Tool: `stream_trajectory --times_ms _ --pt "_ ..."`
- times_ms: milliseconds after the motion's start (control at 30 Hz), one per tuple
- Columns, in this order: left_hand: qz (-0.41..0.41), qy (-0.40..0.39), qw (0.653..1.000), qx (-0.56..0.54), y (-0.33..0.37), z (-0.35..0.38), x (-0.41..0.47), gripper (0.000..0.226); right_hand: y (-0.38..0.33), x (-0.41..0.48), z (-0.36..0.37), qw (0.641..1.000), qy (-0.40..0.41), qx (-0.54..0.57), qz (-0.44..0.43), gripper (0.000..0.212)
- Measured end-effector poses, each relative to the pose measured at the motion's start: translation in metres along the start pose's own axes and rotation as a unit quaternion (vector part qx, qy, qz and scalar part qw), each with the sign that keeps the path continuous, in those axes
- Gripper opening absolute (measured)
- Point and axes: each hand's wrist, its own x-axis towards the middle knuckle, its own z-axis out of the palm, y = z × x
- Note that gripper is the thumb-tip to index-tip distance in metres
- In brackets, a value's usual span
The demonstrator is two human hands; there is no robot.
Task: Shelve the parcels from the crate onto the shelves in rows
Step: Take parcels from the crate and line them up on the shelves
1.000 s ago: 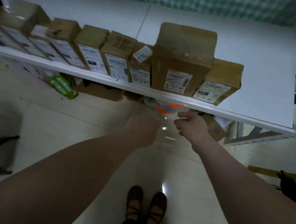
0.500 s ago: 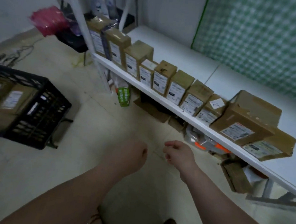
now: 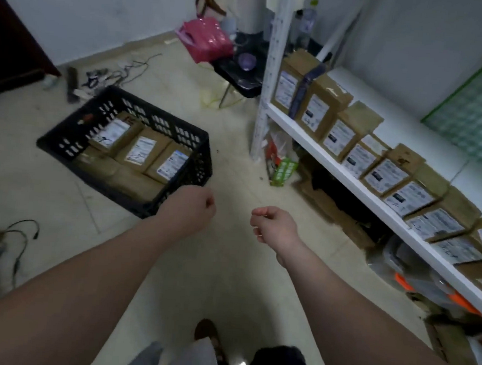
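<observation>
A black plastic crate (image 3: 65,146) stands on the floor at the left, holding several brown cardboard parcels (image 3: 140,151) with white labels. At the right, a white shelf (image 3: 348,178) carries a row of upright labelled parcels (image 3: 385,175) along its front edge. My left hand (image 3: 188,208) hovers loosely closed over the near right corner of the crate, holding nothing. My right hand (image 3: 274,224) hangs over the bare floor between crate and shelf, fingers curled, nothing in it.
A white shelf post (image 3: 270,79) rises at the shelf's left end. A pink bag (image 3: 205,38) lies on a dark stool (image 3: 243,74) behind. Cables (image 3: 113,72) trail on the floor at the back left. Boxes and a green packet (image 3: 283,171) sit under the shelf.
My view has swung left from the shelf to the crate. Both empty hands have moved away from the shelf row and now hang near the crate's corner.
</observation>
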Motion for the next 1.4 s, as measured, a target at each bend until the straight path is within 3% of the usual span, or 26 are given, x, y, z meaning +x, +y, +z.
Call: stream_trajectory --times_ms 433,700,833,967,1167,1400 --pt "-0.157 0.036 0.98 -0.115 -0.185 -0.083 0.045 0.009 -0.098 0.114 0.159 0.994 -0.084 -0.06 0.034 0.008" --pt "-0.263 0.012 0.95 -0.166 -0.286 -0.123 0.119 0.021 -0.159 0.203 0.238 0.979 -0.148 -0.116 0.075 0.019" --pt "-0.297 0.009 0.932 -0.209 -0.327 -0.128 0.15 0.027 -0.181 0.24 0.263 0.976 -0.137 -0.138 0.094 0.012" --pt "-0.293 -0.021 0.933 -0.206 -0.365 -0.126 0.184 0.031 -0.184 0.259 0.286 0.974 -0.128 -0.137 0.128 0.008" --pt "-0.267 -0.081 0.945 -0.173 -0.424 -0.123 0.25 0.055 -0.166 0.272 0.317 0.975 -0.067 -0.098 0.189 0.014" --pt "-0.22 -0.138 0.959 -0.112 -0.489 -0.127 0.308 0.051 -0.147 0.274 0.387 0.966 -0.001 -0.08 0.244 0.018"
